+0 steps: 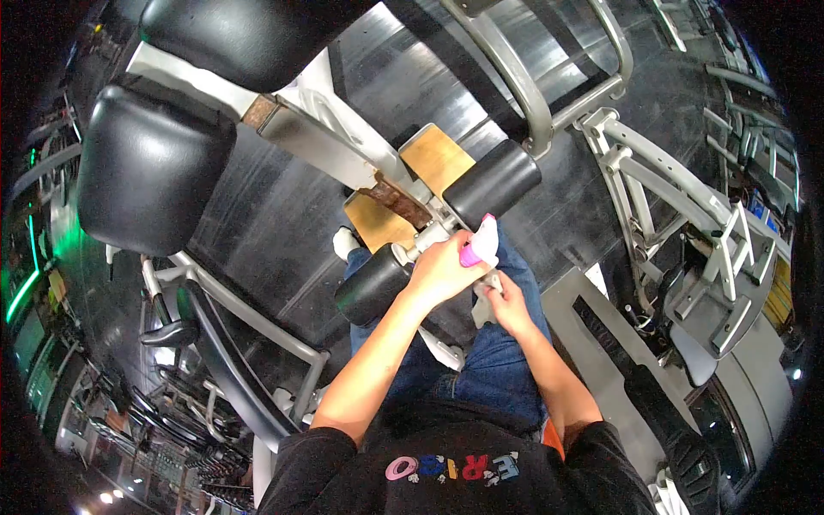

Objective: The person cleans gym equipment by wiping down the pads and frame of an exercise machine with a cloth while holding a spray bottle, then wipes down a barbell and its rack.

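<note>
A white and pink spray bottle [482, 243] shows at the fingers of my left hand [442, 268], which is closed around it. Most of the bottle's body is hidden by the hand. Just below and to the right, my right hand [508, 306] is closed on a pale grey cloth [483, 307] hanging over my jeans. Both hands are close together above my thighs. Ahead of them are two black foam rollers, one [493, 183] at upper right and another [372, 287] at lower left, joined by a metal bar [427, 240].
A rust-marked metal beam [326, 159] runs from the rollers to a black padded seat [159, 167]. Wooden footplates [436, 159] lie beneath it. A grey tubular frame [515, 77] stands ahead, with another machine [657, 172] to the right and a padded bar [227, 365] at left.
</note>
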A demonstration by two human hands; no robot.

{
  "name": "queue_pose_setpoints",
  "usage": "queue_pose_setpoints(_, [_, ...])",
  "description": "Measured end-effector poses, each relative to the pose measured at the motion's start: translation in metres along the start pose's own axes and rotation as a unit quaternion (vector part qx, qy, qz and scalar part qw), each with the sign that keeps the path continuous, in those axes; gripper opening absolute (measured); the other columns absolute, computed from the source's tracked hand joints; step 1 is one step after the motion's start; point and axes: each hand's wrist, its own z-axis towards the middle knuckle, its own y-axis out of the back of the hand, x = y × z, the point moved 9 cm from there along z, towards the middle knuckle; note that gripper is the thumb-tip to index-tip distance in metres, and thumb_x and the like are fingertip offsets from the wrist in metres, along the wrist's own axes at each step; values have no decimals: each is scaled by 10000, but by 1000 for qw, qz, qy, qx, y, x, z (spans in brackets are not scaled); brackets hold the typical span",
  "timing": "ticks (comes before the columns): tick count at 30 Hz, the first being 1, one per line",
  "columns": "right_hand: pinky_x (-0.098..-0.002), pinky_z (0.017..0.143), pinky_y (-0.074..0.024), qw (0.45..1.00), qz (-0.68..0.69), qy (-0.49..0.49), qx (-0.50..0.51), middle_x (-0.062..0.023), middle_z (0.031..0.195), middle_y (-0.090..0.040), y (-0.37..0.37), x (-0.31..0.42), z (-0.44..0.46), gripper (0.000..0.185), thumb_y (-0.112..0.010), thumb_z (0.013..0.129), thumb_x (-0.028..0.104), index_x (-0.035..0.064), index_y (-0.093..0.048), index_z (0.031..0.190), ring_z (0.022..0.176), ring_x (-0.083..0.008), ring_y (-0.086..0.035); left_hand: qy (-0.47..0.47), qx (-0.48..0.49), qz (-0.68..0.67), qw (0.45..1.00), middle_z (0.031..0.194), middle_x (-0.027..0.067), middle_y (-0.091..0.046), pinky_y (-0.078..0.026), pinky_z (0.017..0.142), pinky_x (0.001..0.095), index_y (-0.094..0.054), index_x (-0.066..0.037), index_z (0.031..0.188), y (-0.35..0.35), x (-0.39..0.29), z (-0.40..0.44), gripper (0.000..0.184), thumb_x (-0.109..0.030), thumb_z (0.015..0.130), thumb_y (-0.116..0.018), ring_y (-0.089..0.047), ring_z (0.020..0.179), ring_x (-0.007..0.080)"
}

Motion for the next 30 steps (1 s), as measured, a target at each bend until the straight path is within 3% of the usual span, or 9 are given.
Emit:
queue_pose_setpoints(2, [-329,722,-495,1000,-1,-2,14,-75,845,-660,-9,0,-3,184,-583,875,115,47,-598,1045,785,-148,-622,6,2,54,999,1011,197,-687,-506,829,392,-632,-18,1112,-6,-4,7,589,-476,759,-744,-677,967,314])
queue_pose_setpoints(8, [-367,679,-501,998,-51,1,45,-158,815,-645,-19,3,-8,234,-613,845,154,23,-576,1036,723,-240,-654,7,21,148,989,936,203,-699,-519,805,452,-636,-47,1051,-17,-11,12,572,-516,733,-714,-681,924,368])
queue_pose_setpoints(9, [-389,703,-511,997,-50,-9,56,-194,851,-654,-20,2,-8,320,-609,831,171,27,-579,1116,748,-296,-667,7,27,179,983,939,206,-696,-512,799,450,-642,-39,1037,-20,-12,11,595,-545,732,-711,-679,925,368])
queue_pose_setpoints(15, [-429,760,-514,995,-68,-5,68,-241,925,-665,-18,-5,-9,507,-588,810,180,58,-533,1299,836,-377,-672,-3,6,147,989,904,203,-693,-512,777,464,-639,-46,990,-30,-16,3,557,-532,730,-715,-681,902,371])
queue_pose_setpoints(25, [-424,763,-511,997,-48,-44,47,-246,915,-658,-9,-11,-7,393,-556,815,166,15,-561,1179,857,-375,-672,-25,-34,149,988,860,191,-692,-518,724,470,-617,-62,976,-28,-10,-8,484,-479,755,-724,-682,846,380])
queue_pose_setpoints(27, [-414,762,-513,998,-44,-34,35,-244,905,-658,-7,-8,-6,380,-535,823,160,18,-562,1175,851,-372,-673,37,-1,177,983,839,192,-690,-518,701,475,-605,-63,979,-33,0,-15,469,-457,757,-731,-680,825,387])
queue_pose_setpoints(30, [-412,762,-513,996,-27,-67,59,-242,906,-660,-7,1,-9,380,-529,832,165,25,-563,1183,852,-384,-668,40,-21,135,990,819,192,-687,-516,690,483,-600,-73,988,-35,5,-21,459,-456,766,-720,-679,814,389])
